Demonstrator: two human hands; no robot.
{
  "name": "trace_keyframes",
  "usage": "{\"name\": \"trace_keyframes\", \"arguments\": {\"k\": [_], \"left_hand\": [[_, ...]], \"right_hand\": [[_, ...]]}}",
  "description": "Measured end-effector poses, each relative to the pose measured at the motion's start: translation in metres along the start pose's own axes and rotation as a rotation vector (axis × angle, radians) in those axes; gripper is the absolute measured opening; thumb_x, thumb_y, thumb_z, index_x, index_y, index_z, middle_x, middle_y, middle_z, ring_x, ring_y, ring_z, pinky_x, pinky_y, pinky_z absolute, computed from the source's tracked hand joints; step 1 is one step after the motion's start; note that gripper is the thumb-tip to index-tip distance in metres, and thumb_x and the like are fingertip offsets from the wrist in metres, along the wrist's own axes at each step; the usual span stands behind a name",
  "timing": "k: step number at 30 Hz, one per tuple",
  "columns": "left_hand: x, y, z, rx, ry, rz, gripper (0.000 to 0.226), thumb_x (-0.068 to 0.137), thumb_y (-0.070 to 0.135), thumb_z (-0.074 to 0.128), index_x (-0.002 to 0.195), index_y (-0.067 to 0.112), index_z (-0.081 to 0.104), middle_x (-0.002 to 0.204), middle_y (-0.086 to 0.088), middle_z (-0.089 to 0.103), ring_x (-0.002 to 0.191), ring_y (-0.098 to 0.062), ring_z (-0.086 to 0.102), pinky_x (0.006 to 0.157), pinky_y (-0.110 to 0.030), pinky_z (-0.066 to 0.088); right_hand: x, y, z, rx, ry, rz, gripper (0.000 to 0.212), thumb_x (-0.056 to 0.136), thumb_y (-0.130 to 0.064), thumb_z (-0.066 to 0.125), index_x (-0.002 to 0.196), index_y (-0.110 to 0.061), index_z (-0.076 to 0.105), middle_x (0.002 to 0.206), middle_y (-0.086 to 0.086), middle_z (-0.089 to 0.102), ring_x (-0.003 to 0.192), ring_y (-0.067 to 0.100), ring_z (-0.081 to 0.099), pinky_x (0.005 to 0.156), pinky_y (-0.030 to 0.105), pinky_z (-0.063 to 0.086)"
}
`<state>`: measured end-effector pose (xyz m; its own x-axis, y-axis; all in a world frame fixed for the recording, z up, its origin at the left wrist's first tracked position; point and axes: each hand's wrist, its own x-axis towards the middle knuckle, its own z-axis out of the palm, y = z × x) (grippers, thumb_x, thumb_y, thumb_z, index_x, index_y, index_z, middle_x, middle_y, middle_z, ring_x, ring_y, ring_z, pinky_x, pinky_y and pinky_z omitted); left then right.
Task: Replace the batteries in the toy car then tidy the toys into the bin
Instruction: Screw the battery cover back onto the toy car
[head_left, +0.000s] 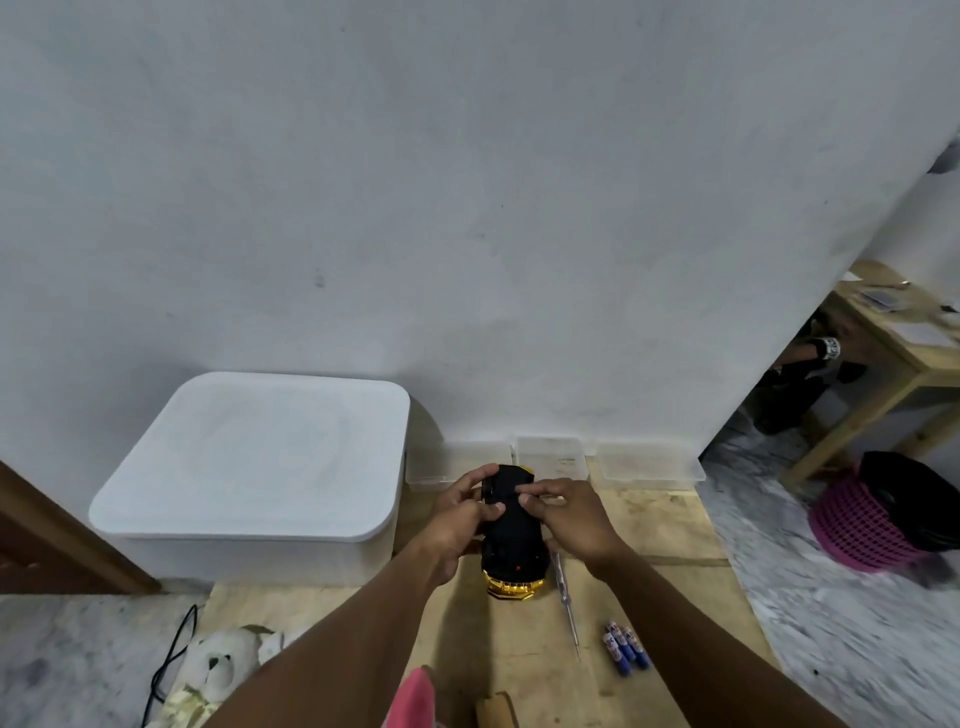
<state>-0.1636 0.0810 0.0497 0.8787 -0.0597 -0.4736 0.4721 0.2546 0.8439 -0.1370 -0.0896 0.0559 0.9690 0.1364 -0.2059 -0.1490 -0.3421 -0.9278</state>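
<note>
Watching the head feed from my end, I'd say we're in the battery half of the job and the tidying hasn't started. The big white bin (249, 457), left of centre against the wall, has its lid on, and a white plush toy (218, 660) lies on the floor at lower left.

On the wooden bench (649, 525) the toy car (514, 540) sits dead centre, just right of the bin. It's flipped belly-up, with the black underside facing the camera and shiny gold bodywork peeking out at both ends. There's a small red dot near the lower end, maybe a switch, but it's too small to tell.

The left hand (462, 512) has its grip wrapped round the car's left side, fingers curled over it. The right hand (571, 512) has its grip closed too, thumb and fingertips pinching at the middle of the underside. My guess is that's the battery cover, though I can't tell if the cover is on, loose or off.

A screwdriver (569, 608) lies just right of the car. A cluster of blue batteries (626, 647) sits a bit further down-right.

For the next move I reckon the left hand needs to keep the car steady while the right gets the compartment open and reaches for those cells. Polarity is the thing to watch.
</note>
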Motion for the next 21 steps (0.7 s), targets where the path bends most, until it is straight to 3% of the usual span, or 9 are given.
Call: {"name": "trace_keyframes", "arguments": {"k": [2, 5, 7, 10, 12, 15, 18, 21], "left_hand": [[0.003, 0.000, 0.001, 0.041, 0.005, 0.018, 0.053, 0.091, -0.007, 0.054, 0.120, 0.036, 0.066, 0.119, 0.001, 0.066, 0.103, -0.027, 0.065, 0.084, -0.045, 0.057], [0.005, 0.001, 0.006, 0.126, 0.012, 0.073, 0.049, 0.092, -0.005, 0.054, 0.116, 0.035, 0.070, 0.120, 0.002, 0.066, 0.107, -0.023, 0.064, 0.081, -0.037, 0.060], [0.008, 0.002, 0.009, 0.189, 0.025, 0.135, 0.040, 0.093, 0.000, 0.058, 0.111, 0.033, 0.073, 0.117, 0.000, 0.067, 0.107, -0.020, 0.065, 0.084, -0.031, 0.059], [0.013, 0.002, 0.010, 0.248, 0.057, 0.187, 0.030, 0.094, 0.007, 0.062, 0.111, 0.028, 0.074, 0.114, 0.000, 0.069, 0.105, -0.017, 0.066, 0.091, -0.032, 0.057], [0.017, 0.002, 0.010, 0.277, 0.081, 0.197, 0.030, 0.093, 0.009, 0.064, 0.113, 0.029, 0.075, 0.114, 0.001, 0.070, 0.105, -0.017, 0.066, 0.094, -0.036, 0.057], [0.020, 0.000, 0.011, 0.297, 0.108, 0.196, 0.033, 0.090, 0.010, 0.067, 0.111, 0.034, 0.074, 0.115, 0.002, 0.070, 0.106, -0.017, 0.066, 0.095, -0.037, 0.056], [0.022, -0.001, 0.012, 0.355, 0.135, 0.194, 0.032, 0.088, 0.017, 0.069, 0.109, 0.040, 0.074, 0.116, 0.006, 0.069, 0.108, -0.016, 0.064, 0.096, -0.038, 0.056], [0.023, -0.001, 0.012, 0.395, 0.132, 0.204, 0.031, 0.088, 0.021, 0.069, 0.111, 0.041, 0.072, 0.117, 0.006, 0.068, 0.108, -0.017, 0.063, 0.095, -0.039, 0.056]], "right_hand": [[0.001, -0.002, 0.004, 0.038, 0.040, 0.044, 0.012, 0.085, -0.011, 0.074, 0.090, -0.020, 0.079, 0.099, -0.004, 0.071, 0.095, 0.018, 0.069, 0.075, 0.048, 0.062], [0.006, -0.005, 0.008, -0.069, 0.095, 0.033, 0.012, 0.083, -0.012, 0.073, 0.082, -0.023, 0.077, 0.092, -0.005, 0.072, 0.091, 0.016, 0.069, 0.077, 0.044, 0.062], [0.009, -0.008, 0.008, -0.132, 0.099, 0.004, 0.009, 0.084, -0.015, 0.071, 0.083, -0.022, 0.076, 0.092, -0.005, 0.071, 0.091, 0.014, 0.068, 0.075, 0.037, 0.061], [0.012, -0.012, 0.010, -0.200, 0.116, -0.027, 0.008, 0.086, -0.014, 0.069, 0.086, -0.019, 0.075, 0.090, -0.006, 0.070, 0.090, 0.010, 0.065, 0.067, 0.016, 0.053], [0.014, -0.014, 0.011, -0.232, 0.142, -0.039, 0.008, 0.086, -0.013, 0.068, 0.085, -0.017, 0.075, 0.086, -0.008, 0.069, 0.088, 0.010, 0.065, 0.068, 0.020, 0.055], [0.016, -0.012, 0.013, -0.304, 0.162, -0.046, 0.008, 0.087, -0.012, 0.066, 0.082, -0.018, 0.071, 0.088, -0.003, 0.070, 0.087, 0.010, 0.064, 0.062, 0.006, 0.043], [0.018, -0.008, 0.018, -0.347, 0.164, -0.039, 0.010, 0.090, -0.012, 0.063, 0.084, -0.018, 0.067, 0.097, 0.003, 0.067, 0.089, 0.014, 0.063, 0.063, 0.010, 0.042], [0.018, -0.007, 0.022, -0.373, 0.158, -0.048, 0.010, 0.093, -0.011, 0.060, 0.087, -0.016, 0.067, 0.096, 0.005, 0.068, 0.088, 0.016, 0.064, 0.070, 0.023, 0.053]]}}
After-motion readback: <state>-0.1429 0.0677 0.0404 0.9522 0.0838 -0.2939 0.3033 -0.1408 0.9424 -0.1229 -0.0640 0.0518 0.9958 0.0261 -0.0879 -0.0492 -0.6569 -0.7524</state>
